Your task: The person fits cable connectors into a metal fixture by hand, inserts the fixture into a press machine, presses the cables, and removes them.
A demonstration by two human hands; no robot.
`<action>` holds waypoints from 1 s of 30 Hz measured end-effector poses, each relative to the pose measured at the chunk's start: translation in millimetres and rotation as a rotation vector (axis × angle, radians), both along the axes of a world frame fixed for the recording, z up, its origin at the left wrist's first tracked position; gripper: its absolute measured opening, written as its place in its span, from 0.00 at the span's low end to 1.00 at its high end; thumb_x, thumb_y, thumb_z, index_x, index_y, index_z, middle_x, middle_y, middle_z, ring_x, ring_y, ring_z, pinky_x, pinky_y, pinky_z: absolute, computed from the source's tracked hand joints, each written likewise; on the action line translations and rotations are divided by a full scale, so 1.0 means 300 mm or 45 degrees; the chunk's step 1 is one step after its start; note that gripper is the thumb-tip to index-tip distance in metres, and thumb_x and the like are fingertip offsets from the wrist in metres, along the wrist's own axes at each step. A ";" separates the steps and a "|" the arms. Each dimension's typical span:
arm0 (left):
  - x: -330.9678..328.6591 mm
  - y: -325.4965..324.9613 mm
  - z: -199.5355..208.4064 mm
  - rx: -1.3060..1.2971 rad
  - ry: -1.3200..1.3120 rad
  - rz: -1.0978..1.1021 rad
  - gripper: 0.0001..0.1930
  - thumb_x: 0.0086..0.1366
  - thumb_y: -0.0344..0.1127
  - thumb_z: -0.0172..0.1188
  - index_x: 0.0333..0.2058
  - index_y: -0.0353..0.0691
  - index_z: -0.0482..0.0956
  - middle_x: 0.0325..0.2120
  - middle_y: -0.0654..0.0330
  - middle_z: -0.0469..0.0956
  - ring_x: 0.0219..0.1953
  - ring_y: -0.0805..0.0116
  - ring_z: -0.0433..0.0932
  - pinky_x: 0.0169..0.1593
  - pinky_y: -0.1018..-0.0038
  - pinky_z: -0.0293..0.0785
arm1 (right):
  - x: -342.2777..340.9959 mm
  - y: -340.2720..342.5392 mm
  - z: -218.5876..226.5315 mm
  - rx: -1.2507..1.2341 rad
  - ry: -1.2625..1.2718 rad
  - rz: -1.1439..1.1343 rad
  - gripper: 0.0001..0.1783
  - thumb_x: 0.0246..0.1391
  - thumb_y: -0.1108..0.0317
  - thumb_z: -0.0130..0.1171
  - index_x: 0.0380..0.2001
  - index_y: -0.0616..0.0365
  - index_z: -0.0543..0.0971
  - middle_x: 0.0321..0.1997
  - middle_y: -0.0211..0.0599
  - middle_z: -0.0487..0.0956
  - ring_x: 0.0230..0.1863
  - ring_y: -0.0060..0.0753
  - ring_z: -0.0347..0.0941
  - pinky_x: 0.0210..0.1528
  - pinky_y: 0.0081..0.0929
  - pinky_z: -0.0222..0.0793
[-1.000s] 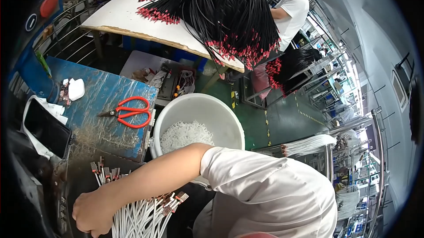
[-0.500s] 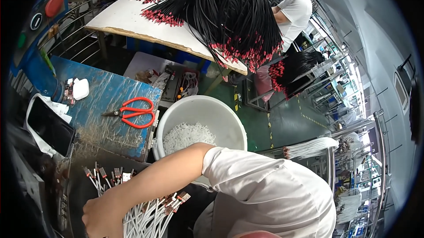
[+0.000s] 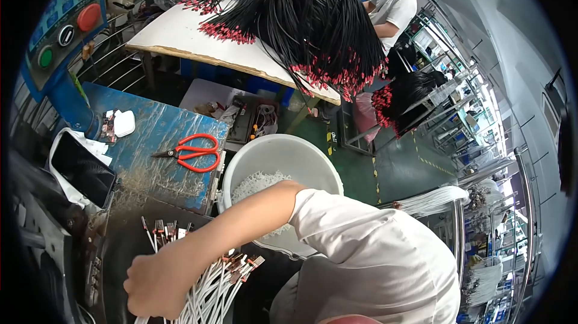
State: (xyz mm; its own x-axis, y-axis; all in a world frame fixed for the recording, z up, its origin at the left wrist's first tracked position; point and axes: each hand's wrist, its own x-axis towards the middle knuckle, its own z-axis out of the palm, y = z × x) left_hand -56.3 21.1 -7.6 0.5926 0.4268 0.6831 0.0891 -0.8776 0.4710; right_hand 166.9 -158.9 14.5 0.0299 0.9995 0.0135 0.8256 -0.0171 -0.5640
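My right hand (image 3: 155, 286) comes in across the lower left with its fingers curled and its back turned up. What it grips, if anything, is hidden beneath it. Around the wrist and forearm lie white cables (image 3: 214, 291) with bare metal connectors, a large bunch on the near right side. More connectors (image 3: 165, 232) stick up beyond the forearm. The cables rest on a dark work surface (image 3: 129, 231). My left hand does not show.
A pale tub (image 3: 319, 164) holding white scraps (image 3: 259, 182) stands beyond my forearm. Red-handled scissors (image 3: 195, 152) and a phone (image 3: 83, 167) lie left. A control panel (image 3: 63, 29) rises at far left. Black cables (image 3: 319, 35) cover a far table; a person (image 3: 394, 11) stands behind.
The whole view has shifted, so the surroundings sit farther right and slightly lower. My right hand stays curled over the cables; the connectors beyond my forearm now sit closer together.
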 end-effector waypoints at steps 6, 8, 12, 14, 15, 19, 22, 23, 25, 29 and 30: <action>0.016 0.068 0.034 0.470 0.687 -0.734 0.11 0.68 0.31 0.57 0.36 0.26 0.81 0.34 0.42 0.81 0.36 0.45 0.79 0.41 0.57 0.77 | 0.086 0.001 0.061 -0.245 -0.191 0.213 0.18 0.41 0.60 0.60 0.36 0.57 0.83 0.42 0.51 0.81 0.45 0.56 0.78 0.43 0.48 0.73; 0.010 0.049 0.019 0.296 0.461 -0.557 0.11 0.68 0.31 0.57 0.36 0.25 0.81 0.33 0.42 0.81 0.35 0.44 0.79 0.40 0.58 0.77 | 0.072 -0.001 0.067 -0.299 -0.187 0.266 0.19 0.43 0.60 0.59 0.40 0.54 0.84 0.45 0.52 0.80 0.48 0.56 0.77 0.46 0.48 0.72; -0.002 0.053 0.020 0.261 0.288 -0.304 0.12 0.68 0.30 0.56 0.34 0.24 0.81 0.32 0.42 0.81 0.34 0.44 0.79 0.39 0.58 0.77 | 0.045 -0.015 0.094 -0.300 -0.115 0.052 0.20 0.46 0.59 0.59 0.42 0.53 0.83 0.45 0.51 0.80 0.48 0.54 0.77 0.48 0.49 0.72; -0.012 0.053 0.028 0.290 0.269 -0.205 0.12 0.69 0.30 0.56 0.33 0.24 0.81 0.32 0.41 0.81 0.34 0.45 0.79 0.39 0.58 0.77 | 0.099 -0.038 0.147 -0.381 -0.205 0.131 0.19 0.47 0.57 0.59 0.41 0.55 0.82 0.44 0.51 0.80 0.48 0.56 0.76 0.48 0.50 0.72; 0.002 0.035 0.044 0.305 0.358 -0.327 0.11 0.69 0.30 0.56 0.36 0.24 0.81 0.32 0.42 0.81 0.33 0.45 0.79 0.39 0.58 0.77 | 0.112 -0.039 0.165 -0.424 -0.256 0.168 0.20 0.48 0.56 0.59 0.41 0.55 0.82 0.44 0.51 0.80 0.48 0.57 0.76 0.49 0.50 0.72; -0.030 0.051 -0.053 0.070 0.240 -0.326 0.10 0.70 0.32 0.56 0.38 0.27 0.78 0.29 0.47 0.79 0.30 0.54 0.77 0.36 0.63 0.75 | 0.041 0.015 0.011 0.144 0.018 0.233 0.17 0.51 0.58 0.60 0.34 0.63 0.78 0.31 0.50 0.81 0.38 0.59 0.78 0.41 0.51 0.72; -0.110 0.144 -0.171 -0.443 -0.310 0.245 0.14 0.71 0.37 0.57 0.31 0.30 0.75 0.26 0.54 0.76 0.27 0.67 0.73 0.31 0.73 0.71 | 0.054 -0.027 0.085 0.076 0.137 0.021 0.15 0.54 0.60 0.58 0.35 0.64 0.77 0.30 0.50 0.80 0.38 0.58 0.78 0.41 0.50 0.72; -0.099 0.148 -0.154 -0.538 -0.311 0.141 0.13 0.71 0.36 0.56 0.31 0.31 0.74 0.25 0.55 0.75 0.26 0.68 0.72 0.29 0.73 0.71 | 0.070 -0.052 0.107 0.039 0.192 -0.089 0.14 0.56 0.61 0.57 0.36 0.64 0.76 0.29 0.51 0.80 0.37 0.58 0.77 0.41 0.49 0.72; -0.086 0.169 -0.100 -0.717 -0.299 -0.074 0.11 0.70 0.35 0.56 0.31 0.33 0.73 0.24 0.58 0.74 0.23 0.71 0.70 0.25 0.75 0.70 | 0.097 -0.080 0.113 0.048 0.275 -0.138 0.14 0.56 0.62 0.56 0.36 0.64 0.77 0.30 0.51 0.80 0.39 0.57 0.77 0.43 0.48 0.71; 0.006 0.184 0.071 -0.953 0.925 -0.034 0.12 0.71 0.30 0.54 0.48 0.30 0.74 0.24 0.52 0.77 0.25 0.60 0.76 0.31 0.67 0.74 | 0.154 -0.157 0.077 0.151 0.429 -0.263 0.13 0.57 0.64 0.55 0.38 0.64 0.79 0.31 0.50 0.80 0.40 0.53 0.78 0.43 0.45 0.71; 0.018 0.194 0.084 -0.946 0.922 -0.044 0.12 0.71 0.30 0.54 0.48 0.30 0.74 0.24 0.52 0.77 0.25 0.60 0.76 0.31 0.67 0.74 | 0.175 -0.184 0.066 0.244 0.404 -0.267 0.13 0.58 0.65 0.56 0.38 0.65 0.78 0.29 0.49 0.80 0.37 0.51 0.78 0.40 0.43 0.71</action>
